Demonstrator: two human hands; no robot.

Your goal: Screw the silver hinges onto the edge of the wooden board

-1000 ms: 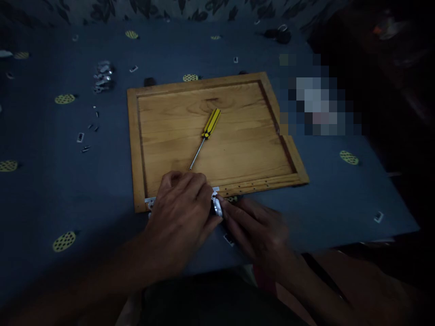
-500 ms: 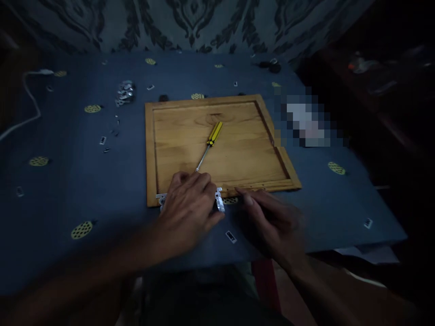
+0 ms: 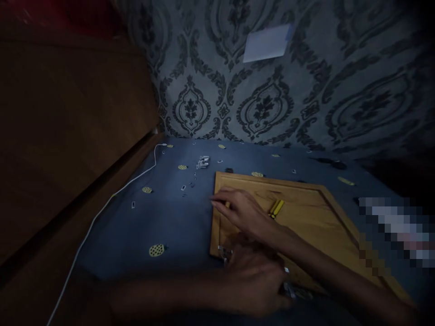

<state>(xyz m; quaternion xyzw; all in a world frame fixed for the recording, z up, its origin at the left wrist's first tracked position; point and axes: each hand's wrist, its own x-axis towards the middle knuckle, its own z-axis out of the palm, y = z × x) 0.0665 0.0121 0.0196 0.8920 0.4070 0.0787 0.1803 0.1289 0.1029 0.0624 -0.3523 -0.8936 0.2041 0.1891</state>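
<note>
A framed wooden panel lies on the cloth. My left hand is closed over its near edge, pressing on a silver metal hinge whose ends show on both sides of the hand; its middle is hidden. My right hand reaches leftward across the panel. Its thumb and forefinger are stretched out with a narrow gap, their tips just past the panel's left edge, and nothing shows between them. Several small screws lie on the cloth beyond those fingertips. A yellow-handled screwdriver rests on the panel, its shaft hidden behind my right arm.
Behind the screws sits a pile of silver metal hinges. A white cable runs along the left beside a brown wooden cabinet. A patterned wall closes the back. Dark objects lie at the back right.
The view has swung left and up. My right hand has left the panel's near edge and crossed over my left arm toward the screws. My left hand stays on the hinge.
</note>
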